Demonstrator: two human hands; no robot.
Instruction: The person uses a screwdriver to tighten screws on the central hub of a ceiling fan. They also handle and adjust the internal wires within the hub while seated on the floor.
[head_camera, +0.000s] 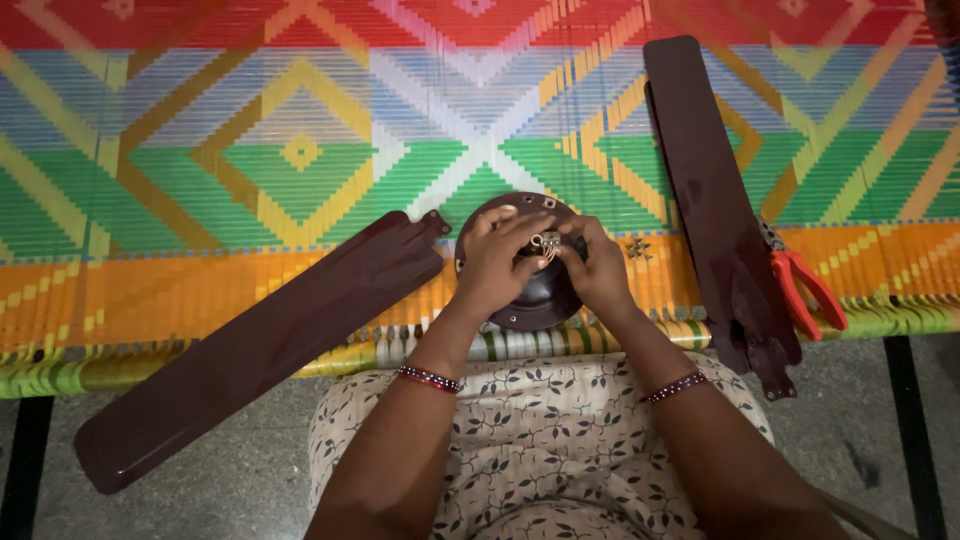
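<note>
On the near edge of a brightly woven cot (300, 150), just above the person's lap, sits a round dark-brown fan motor housing (535, 290). Both hands are on it. The left hand (492, 262) lies over the housing's left half, its fingers curled and reaching toward a small metal fitting with wires (546, 243) at the hub. The right hand (597, 265) comes in from the other side, thumb and forefinger pinched close around that fitting; how firmly they grip it is hard to judge, since the fingers overlap there.

One dark-brown fan blade (250, 350) lies to the left of the housing, its bracket end near the rim and its far end hanging out past the cot's edge. Another blade, perhaps a stack of them (715, 200), lies to the right, well apart from the hands. Red-handled pliers (805, 285) rest just beside that stack. A small dark screw-like piece (637, 247) lies on the weave near the right hand.
</note>
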